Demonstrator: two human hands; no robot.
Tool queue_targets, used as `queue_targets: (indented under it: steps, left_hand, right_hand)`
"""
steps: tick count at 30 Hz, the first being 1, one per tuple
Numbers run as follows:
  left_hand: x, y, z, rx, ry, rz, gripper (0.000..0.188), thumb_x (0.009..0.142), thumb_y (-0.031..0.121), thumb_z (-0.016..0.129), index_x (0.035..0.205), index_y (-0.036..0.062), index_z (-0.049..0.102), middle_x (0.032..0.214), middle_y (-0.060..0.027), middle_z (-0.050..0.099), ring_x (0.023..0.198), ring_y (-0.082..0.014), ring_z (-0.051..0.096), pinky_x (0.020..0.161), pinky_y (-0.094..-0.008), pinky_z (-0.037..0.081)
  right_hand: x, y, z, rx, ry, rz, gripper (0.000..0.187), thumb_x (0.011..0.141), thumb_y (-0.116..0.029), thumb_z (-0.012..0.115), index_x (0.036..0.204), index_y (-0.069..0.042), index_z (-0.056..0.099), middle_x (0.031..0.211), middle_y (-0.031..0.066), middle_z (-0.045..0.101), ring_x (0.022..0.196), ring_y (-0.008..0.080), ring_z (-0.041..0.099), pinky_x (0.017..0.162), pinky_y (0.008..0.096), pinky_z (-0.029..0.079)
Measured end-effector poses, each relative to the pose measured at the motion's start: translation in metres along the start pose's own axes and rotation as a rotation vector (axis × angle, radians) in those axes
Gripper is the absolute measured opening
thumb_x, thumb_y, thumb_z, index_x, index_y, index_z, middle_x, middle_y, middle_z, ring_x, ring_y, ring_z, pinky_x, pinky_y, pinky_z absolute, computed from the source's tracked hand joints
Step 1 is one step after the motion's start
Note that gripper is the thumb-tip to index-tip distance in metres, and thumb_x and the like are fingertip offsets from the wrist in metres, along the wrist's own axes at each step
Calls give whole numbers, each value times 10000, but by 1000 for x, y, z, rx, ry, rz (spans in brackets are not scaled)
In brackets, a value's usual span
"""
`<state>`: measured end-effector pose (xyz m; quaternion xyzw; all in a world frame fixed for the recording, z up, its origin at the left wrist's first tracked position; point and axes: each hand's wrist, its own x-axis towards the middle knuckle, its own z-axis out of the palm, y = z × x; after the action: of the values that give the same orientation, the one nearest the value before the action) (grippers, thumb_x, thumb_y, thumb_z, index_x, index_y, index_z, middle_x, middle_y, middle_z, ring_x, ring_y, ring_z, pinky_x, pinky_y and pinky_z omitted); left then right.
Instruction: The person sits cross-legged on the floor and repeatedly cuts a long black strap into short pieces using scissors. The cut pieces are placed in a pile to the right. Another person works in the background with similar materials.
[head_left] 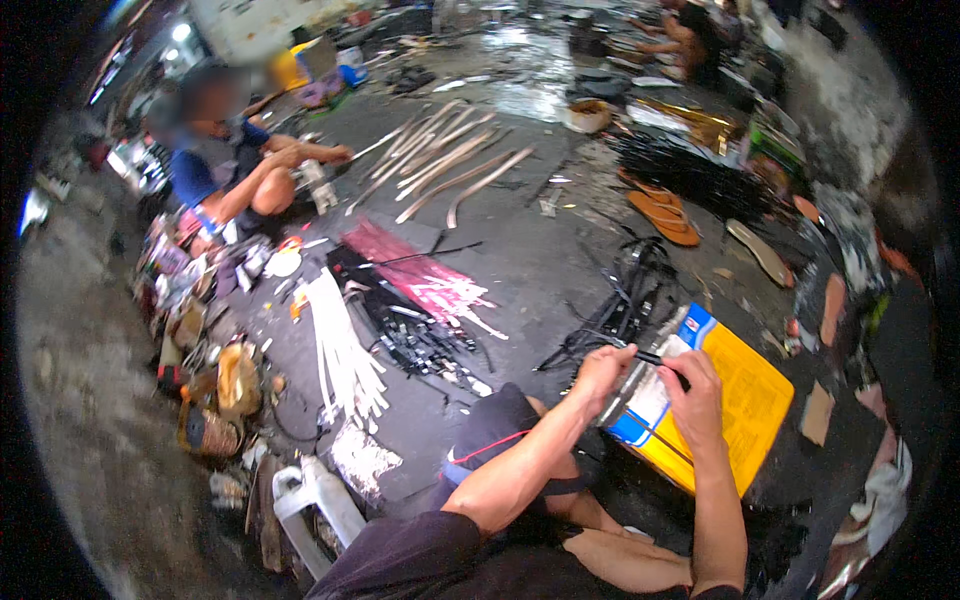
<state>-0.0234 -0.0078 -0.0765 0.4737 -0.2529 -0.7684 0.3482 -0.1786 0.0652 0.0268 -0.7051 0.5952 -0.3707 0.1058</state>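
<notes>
Short black strip (648, 358) held crosswise above the yellow box (745, 390)

The dark floor (520, 270) carries everything here. A co-worker (225, 170) squats toward its left edge, arms reaching over it. The yellow box lies toward the floor's right edge, its blue-and-white end on the left. Brown strips (440, 165) are spread toward the floor's far edge, most slanting from near left to far right. Nearer lie pink strips (400, 262), and a tangled dark heap (635, 290) sits just beyond the box's blue-and-white end. White strips (345, 350) fan out toward the person, and orange sandals (665, 215) rest past the heap.

The left hand (603, 372) pinches the strip's left end between thumb and fingertips; the right hand (695, 388) has its fingers curled around the other end. Between the 2 hands, the strip's long axis runs left to right, its right end dipping slightly toward the person, above the box's blue-and-white end.
</notes>
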Motion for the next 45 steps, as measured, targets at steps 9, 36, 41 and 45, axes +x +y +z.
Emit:
queue_targets:
  steps: [9,36,41,45]
  left_hand:
    - [-26,0,21,207,54,243,320,968,340,750,827,62,678,766,4,636,716,-95,534,634,-316,469]
    - [2,6,-23,80,57,133,252,976,308,752,819,137,655,784,38,640,696,-55,530,602,-233,355]
    - [10,1,-28,6,78,142,230,974,278,755,827,142,642,781,42,637,690,-54,526,583,-230,354]
    - [10,-1,-28,-21,90,131,214,975,269,754,847,148,632,788,43,642,689,-54,540,583,-234,369]
  right_hand:
    - [-3,4,2,-13,4,-34,114,877,-16,753,982,4,712,937,136,660,894,295,655,801,369,527]
    - [-1,11,2,-17,2,-74,134,873,-93,794,945,-5,723,897,131,657,871,311,650,770,402,529]
    - [-1,14,1,-53,39,-121,123,878,-93,788,925,-2,720,885,132,658,869,323,647,779,413,530]
    - [-5,12,0,-241,-49,-234,153,908,-136,723,988,-6,726,948,115,653,945,302,639,846,422,527]
